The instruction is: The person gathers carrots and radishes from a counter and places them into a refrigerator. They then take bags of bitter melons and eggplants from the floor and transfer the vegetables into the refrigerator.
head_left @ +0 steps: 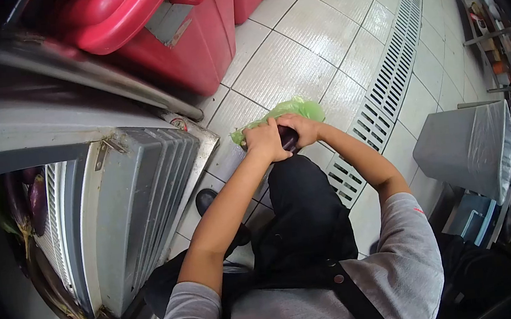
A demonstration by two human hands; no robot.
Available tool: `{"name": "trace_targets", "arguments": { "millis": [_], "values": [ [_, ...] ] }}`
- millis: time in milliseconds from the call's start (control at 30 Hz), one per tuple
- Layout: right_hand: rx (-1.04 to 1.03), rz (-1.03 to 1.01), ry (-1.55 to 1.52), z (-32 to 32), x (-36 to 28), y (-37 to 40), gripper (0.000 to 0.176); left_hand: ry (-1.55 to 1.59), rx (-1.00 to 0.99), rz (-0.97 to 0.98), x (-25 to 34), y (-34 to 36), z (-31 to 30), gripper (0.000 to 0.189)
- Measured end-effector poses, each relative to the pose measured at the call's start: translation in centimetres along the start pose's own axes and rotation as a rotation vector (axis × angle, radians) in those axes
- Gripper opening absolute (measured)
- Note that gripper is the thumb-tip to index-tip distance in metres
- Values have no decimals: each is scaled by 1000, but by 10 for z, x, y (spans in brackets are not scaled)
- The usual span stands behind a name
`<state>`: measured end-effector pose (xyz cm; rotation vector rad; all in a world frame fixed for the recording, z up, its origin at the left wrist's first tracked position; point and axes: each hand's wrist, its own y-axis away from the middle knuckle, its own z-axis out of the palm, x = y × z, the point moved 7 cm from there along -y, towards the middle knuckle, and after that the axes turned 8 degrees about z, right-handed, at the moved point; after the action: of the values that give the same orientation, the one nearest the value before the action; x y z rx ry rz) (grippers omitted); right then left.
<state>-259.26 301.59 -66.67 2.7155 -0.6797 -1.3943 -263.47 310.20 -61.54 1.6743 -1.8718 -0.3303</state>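
A dark purple eggplant [288,138] is between my two hands, close above my bent knee. My left hand [266,140] wraps round its left side, with the fingers closed. On its other side my right hand [303,128] curls over the top end. Just beyond the hands, a light green plastic bag [300,107] spreads out and overlaps them in this view; part of it shows left of my left hand too. The hands cover much of the eggplant.
At left, a grey cabinet [144,213] stands open with several eggplants [37,205] inside. Red lidded bins [195,48] stand beyond it. A slotted drain grate [384,95] crosses the tiled floor. To the right are a grey bin [460,146] with a clear liner and loaded shelves [489,32].
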Motion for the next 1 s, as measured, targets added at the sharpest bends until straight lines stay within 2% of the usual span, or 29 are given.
{"name": "trace_targets", "arguments": {
  "millis": [100,167,200,233,300,333,367,433,467,500,567,600,633,700,733,767,833,867,933,1000],
  "values": [
    [-27,2,-120,-1,-8,-2,80,-70,-83,-75,-1,-1,-10,92],
    [-77,58,-283,-3,-11,-5,79,-366,-456,-8,5,10,-19,99],
    [-103,67,-311,-5,-15,-5,80,-359,-523,8,5,9,-18,109],
    [-133,57,-263,-9,-22,-4,80,-353,-505,-18,-3,11,-28,109],
    [-160,51,-198,-18,-29,2,84,-106,-727,-86,-18,26,-30,116],
    [-168,31,-188,-24,-32,4,84,-22,-624,-50,-22,38,-48,121],
    [-173,45,-152,-26,-32,9,83,-18,-618,-62,-37,45,-47,121],
    [-178,61,-123,-29,-33,14,82,406,-539,197,-41,49,-38,119],
    [-191,48,-116,-30,-34,16,82,409,-490,189,-54,51,-33,110],
    [-201,35,-108,-33,-35,17,81,405,-488,189,-63,55,-23,110],
    [-173,60,-115,-34,-24,18,80,275,-37,324,-77,51,-20,99],
    [-153,87,-123,-34,-18,20,79,445,59,394,-83,43,-7,77],
    [-149,92,-125,-35,-14,21,79,444,54,399,-82,43,-6,77],
    [-119,160,-338,-40,-2,22,79,545,135,326,-87,41,-10,58],
    [-97,206,-510,-40,12,24,79,381,50,272,-79,55,-21,47],
    [27,235,-537,-47,26,31,85,382,45,275,-74,62,-25,47],
    [10,408,-841,-49,40,32,90,311,-49,299,-66,69,-22,49],
    [12,413,-843,-51,41,33,90,313,-52,303,-64,67,-19,49],
    [71,385,-929,-63,29,32,93,931,518,322,-72,67,-58,52],
    [49,334,-897,-74,13,27,94,905,1014,260,-68,83,-111,55]
  ]
}}
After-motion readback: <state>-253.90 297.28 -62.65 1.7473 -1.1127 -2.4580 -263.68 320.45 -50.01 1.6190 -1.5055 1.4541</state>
